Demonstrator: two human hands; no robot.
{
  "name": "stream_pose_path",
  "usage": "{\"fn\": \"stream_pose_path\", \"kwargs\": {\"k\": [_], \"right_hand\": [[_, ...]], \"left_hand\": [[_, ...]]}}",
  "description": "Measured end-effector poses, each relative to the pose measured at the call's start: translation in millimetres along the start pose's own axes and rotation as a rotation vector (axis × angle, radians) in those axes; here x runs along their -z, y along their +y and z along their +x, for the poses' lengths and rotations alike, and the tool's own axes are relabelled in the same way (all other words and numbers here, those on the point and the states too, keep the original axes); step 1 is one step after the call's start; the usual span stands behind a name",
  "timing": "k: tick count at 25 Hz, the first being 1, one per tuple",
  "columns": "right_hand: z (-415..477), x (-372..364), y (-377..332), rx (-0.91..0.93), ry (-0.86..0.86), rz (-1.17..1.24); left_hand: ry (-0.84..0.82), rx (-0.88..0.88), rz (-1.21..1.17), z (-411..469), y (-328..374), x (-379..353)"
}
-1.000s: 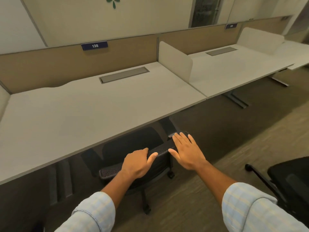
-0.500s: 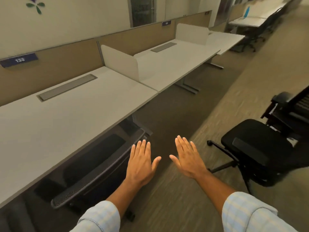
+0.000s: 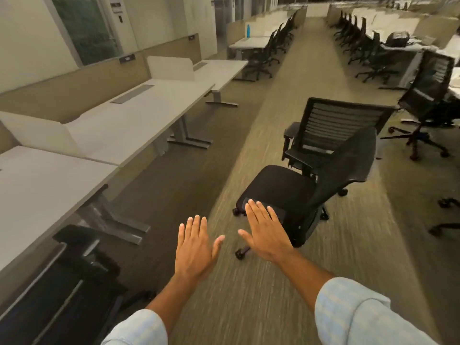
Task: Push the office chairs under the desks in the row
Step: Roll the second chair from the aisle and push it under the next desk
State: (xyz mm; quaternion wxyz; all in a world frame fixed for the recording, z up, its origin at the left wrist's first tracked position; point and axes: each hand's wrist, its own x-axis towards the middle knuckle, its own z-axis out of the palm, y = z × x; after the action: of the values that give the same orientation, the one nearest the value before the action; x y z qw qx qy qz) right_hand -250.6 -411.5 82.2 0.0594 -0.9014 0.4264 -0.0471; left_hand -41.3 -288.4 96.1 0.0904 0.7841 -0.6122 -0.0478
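My left hand (image 3: 195, 247) and my right hand (image 3: 265, 232) are held out flat, fingers apart, holding nothing. A black office chair (image 3: 62, 282) sits under the near white desk (image 3: 37, 185) at lower left. Ahead of my right hand a black chair (image 3: 306, 188) stands out in the aisle, its seat facing me, and a second black mesh-backed chair (image 3: 331, 128) stands just behind it. The row of white desks continues with a second desk (image 3: 139, 113) and a third desk (image 3: 219, 68), nothing under them.
Another loose black chair (image 3: 428, 100) stands at the right. Lines of chairs and desks fill the far left (image 3: 271, 46) and far right (image 3: 361, 38). Chair castors (image 3: 448, 215) show at the right edge. A carpeted aisle (image 3: 286, 70) runs ahead between the rows.
My hands have left the chair back under the near desk and are now spread in the air. My view has swung right, down the aisle, bringing the loose chairs into sight.
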Motion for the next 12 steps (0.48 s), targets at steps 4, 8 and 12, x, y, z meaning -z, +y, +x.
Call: {"fn": "stream_pose_path", "kwargs": {"k": [4,8,12], "right_hand": [[-16,35,95,-0.051,0.071,-0.065],[-23,72,170,-0.119,0.156,-0.058],[-21,99,243,-0.217,0.226,-0.039]], "left_hand": [[0.025,-0.069,-0.033,39,98,-8],[0.041,-0.129,-0.072,82,176,-9],[0.035,-0.207,-0.122,133,251,-9]]}}
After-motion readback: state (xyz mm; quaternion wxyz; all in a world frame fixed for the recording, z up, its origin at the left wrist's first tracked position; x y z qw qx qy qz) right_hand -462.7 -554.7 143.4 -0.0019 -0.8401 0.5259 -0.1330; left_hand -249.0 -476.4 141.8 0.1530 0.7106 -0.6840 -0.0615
